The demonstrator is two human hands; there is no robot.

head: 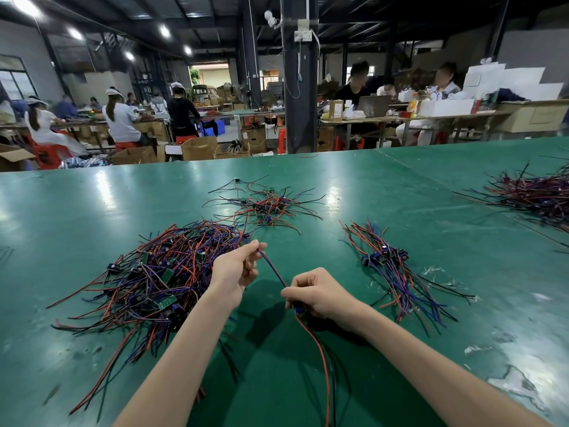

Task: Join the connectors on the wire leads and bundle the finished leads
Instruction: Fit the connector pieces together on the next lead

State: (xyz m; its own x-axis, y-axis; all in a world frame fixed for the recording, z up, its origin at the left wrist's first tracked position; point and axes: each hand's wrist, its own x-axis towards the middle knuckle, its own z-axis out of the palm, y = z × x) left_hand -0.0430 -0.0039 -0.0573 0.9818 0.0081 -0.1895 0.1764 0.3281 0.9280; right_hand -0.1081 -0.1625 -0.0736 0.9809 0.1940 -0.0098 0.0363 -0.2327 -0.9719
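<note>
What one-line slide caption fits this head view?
Left hand and right hand hold one purple lead over a green table beside a wire pile.

Four heaps of wire leads, one lead in two hands.
One green table carries four heaps: one large heap near left, one small loose heap far centre, one neat bundle near right, and one far-right heap. One lead runs between the left hand and the right hand, which holds one blue connector.

Glossy green tabletop w/ scuffs, plastic-coated wire leads, matt cardboard boxes
</note>
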